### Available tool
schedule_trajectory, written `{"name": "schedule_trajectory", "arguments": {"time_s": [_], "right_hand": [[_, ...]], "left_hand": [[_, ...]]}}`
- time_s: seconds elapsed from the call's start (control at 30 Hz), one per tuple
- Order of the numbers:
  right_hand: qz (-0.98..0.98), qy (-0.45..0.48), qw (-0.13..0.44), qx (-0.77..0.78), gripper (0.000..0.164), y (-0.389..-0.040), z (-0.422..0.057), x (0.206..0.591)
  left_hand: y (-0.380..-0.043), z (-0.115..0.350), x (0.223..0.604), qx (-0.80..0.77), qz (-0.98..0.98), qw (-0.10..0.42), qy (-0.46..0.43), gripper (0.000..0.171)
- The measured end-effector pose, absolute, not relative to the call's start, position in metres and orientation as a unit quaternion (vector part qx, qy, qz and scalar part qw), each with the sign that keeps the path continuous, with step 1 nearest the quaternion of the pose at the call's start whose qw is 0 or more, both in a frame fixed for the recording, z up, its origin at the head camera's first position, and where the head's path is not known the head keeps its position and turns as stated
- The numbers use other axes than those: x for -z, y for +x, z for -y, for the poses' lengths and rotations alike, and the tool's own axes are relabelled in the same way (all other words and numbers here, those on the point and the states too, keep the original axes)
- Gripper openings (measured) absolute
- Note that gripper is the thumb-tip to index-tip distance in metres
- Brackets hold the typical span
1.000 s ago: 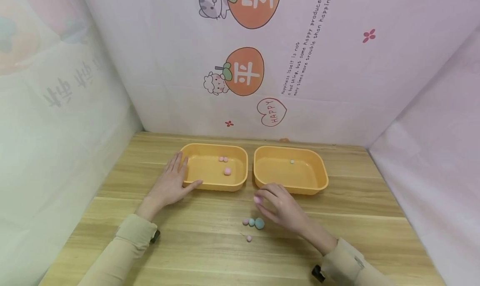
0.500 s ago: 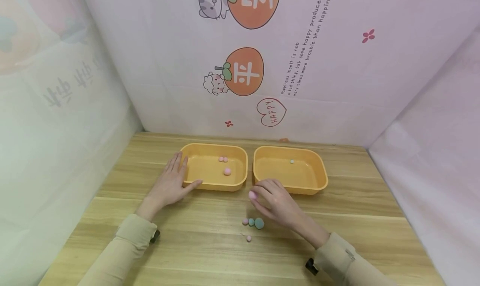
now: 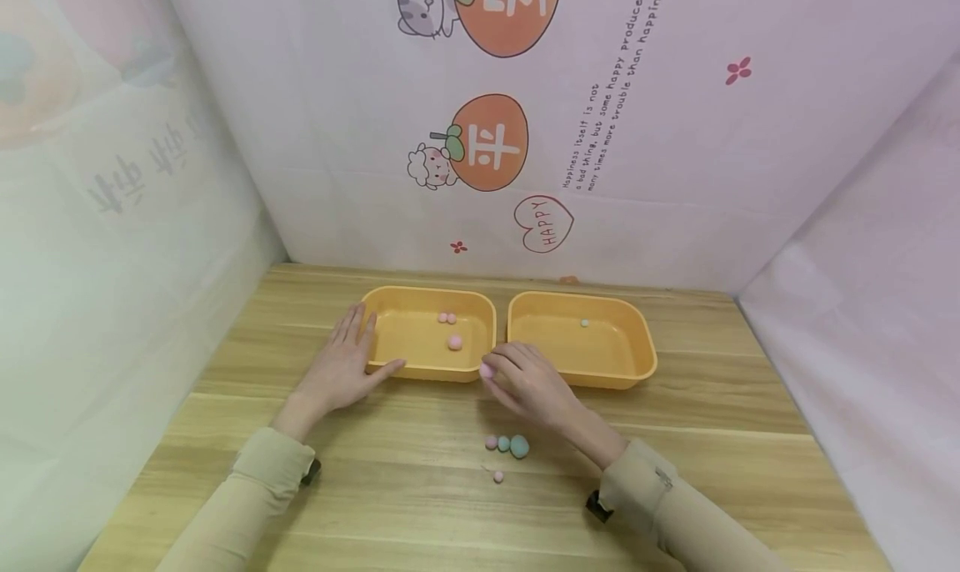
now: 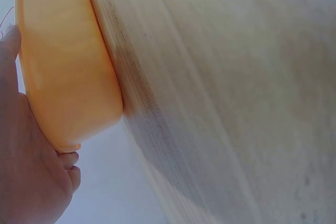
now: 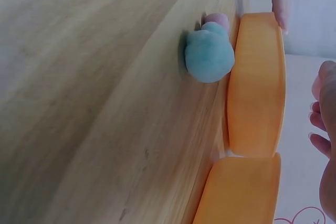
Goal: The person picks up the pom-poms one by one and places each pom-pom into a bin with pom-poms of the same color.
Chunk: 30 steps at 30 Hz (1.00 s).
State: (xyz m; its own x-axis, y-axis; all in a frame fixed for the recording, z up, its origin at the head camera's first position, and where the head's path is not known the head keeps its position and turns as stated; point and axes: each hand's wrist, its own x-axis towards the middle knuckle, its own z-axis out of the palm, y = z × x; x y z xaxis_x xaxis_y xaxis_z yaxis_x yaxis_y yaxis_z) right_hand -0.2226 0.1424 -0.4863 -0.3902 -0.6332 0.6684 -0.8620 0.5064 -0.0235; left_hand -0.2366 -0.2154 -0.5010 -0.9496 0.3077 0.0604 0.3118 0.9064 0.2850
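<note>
right hand [image 3: 531,386] partly hides 1 pink ball [image 3: 487,371].

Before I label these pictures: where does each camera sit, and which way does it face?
Head: on the head, facing forward and down at the left tray, right tray and table; left hand, right hand and sleeves show.
Left wrist: on that wrist, facing the left tray from outside; part of the left hand shows.
Right wrist: on that wrist, facing across the table to both trays; parts of both hands show.
Head and right wrist share the large teal ball.
</note>
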Motion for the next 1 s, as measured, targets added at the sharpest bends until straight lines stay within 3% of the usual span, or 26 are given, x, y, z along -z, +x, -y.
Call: {"name": "schedule_trajectory", "arguments": {"time_s": [0.33, 0.7, 1.0], "right_hand": [[0.831, 0.437, 0.296, -0.175, 0.02, -0.244, -0.126, 0.486], [0.865, 0.404, 0.244, -0.17, 0.015, -0.267, -0.115, 0.482], [0.869, 0.387, 0.245, -0.188, 0.014, -0.277, -0.113, 0.483]], "left_hand": [[-0.237, 0.215, 0.498, 0.145, 0.977, 0.011, -0.157, 0.109], [-0.238, 0.216, 0.498, 0.143, 0.977, 0.013, -0.157, 0.11], [-0.235, 0.215, 0.5, 0.142, 0.977, 0.013, -0.16, 0.109]]}}
